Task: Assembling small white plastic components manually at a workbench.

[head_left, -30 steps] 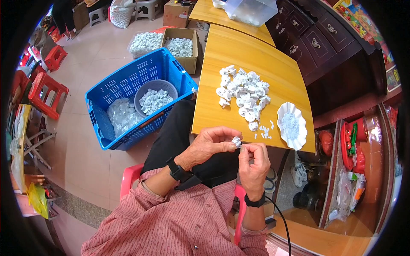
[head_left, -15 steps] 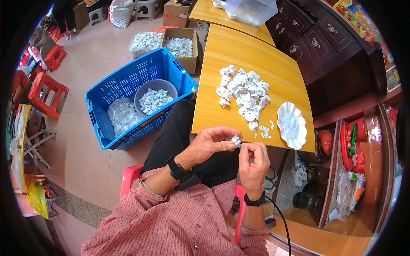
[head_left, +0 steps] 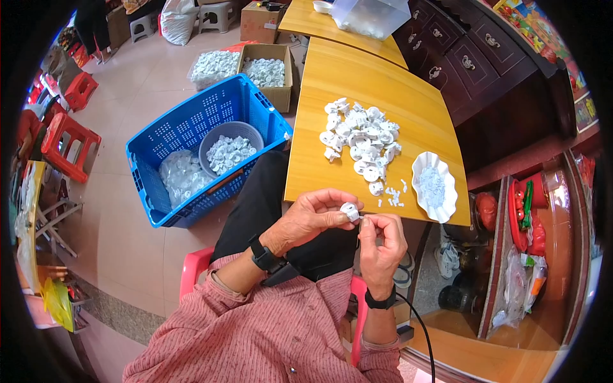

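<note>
Above my lap, at the near edge of the table, my left hand (head_left: 317, 216) pinches a round white plastic part (head_left: 349, 211) between thumb and fingers. Close beside it, my right hand (head_left: 381, 245) is closed in a pinch on a tiny white peg (head_left: 361, 217), whose tip points at the part; whether they touch I cannot tell. A heap of similar white plastic parts (head_left: 364, 137) lies on the yellow wooden table (head_left: 313, 159). Several loose white pegs (head_left: 394, 196) lie between that heap and a scalloped white dish (head_left: 449, 191) full of small pale pieces.
Left of my legs stands a blue crate (head_left: 143, 185) holding a grey basin (head_left: 258, 131) of white parts and a filled clear bag (head_left: 182, 175). Behind it are a cardboard box (head_left: 279, 96) and a clear tub of parts. A dark wooden cabinet (head_left: 479, 83) borders the table's right.
The white part in my left hand has turned and shows more of its round face. My right hand has shifted slightly right, and the peg in its pinch now shows more plainly.
</note>
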`<state>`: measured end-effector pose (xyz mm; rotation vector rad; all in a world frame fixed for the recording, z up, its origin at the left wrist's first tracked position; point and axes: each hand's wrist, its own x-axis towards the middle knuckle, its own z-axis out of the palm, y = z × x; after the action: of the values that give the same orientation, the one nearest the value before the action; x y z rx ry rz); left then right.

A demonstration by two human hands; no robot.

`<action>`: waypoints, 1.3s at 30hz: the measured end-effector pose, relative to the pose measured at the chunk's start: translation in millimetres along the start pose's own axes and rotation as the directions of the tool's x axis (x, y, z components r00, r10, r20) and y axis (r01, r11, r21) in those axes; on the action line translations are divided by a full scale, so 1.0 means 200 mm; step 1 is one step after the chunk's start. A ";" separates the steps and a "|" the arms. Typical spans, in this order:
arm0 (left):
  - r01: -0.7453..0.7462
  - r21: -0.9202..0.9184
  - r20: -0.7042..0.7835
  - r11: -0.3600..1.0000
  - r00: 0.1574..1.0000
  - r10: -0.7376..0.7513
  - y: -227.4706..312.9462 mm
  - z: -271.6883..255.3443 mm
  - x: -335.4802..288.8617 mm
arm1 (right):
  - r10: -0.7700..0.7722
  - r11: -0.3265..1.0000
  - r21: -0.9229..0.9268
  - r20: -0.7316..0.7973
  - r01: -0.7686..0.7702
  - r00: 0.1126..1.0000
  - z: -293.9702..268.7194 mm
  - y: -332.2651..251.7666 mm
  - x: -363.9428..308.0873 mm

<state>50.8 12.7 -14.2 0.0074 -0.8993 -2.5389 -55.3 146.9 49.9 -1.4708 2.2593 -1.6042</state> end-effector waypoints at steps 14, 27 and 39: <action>0.014 -0.059 -0.040 0.998 0.999 -0.016 0.00 0.01 0.00 | 0.010 1.000 0.028 0.000 -0.010 1.000 0.01 -0.01 -0.01; -0.058 0.005 0.031 0.998 0.998 0.058 -0.03 0.00 0.01 | -0.028 1.000 -0.007 -0.031 0.027 0.999 0.01 -0.01 0.00; -0.039 0.043 -0.001 0.998 0.999 0.039 -0.02 0.01 0.00 | -0.047 0.999 -0.017 -0.035 0.046 0.998 0.02 0.00 0.00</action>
<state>48.4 17.0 -14.5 0.0054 -0.9440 -2.4832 -53.4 144.3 48.1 -1.5218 2.2782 -1.6420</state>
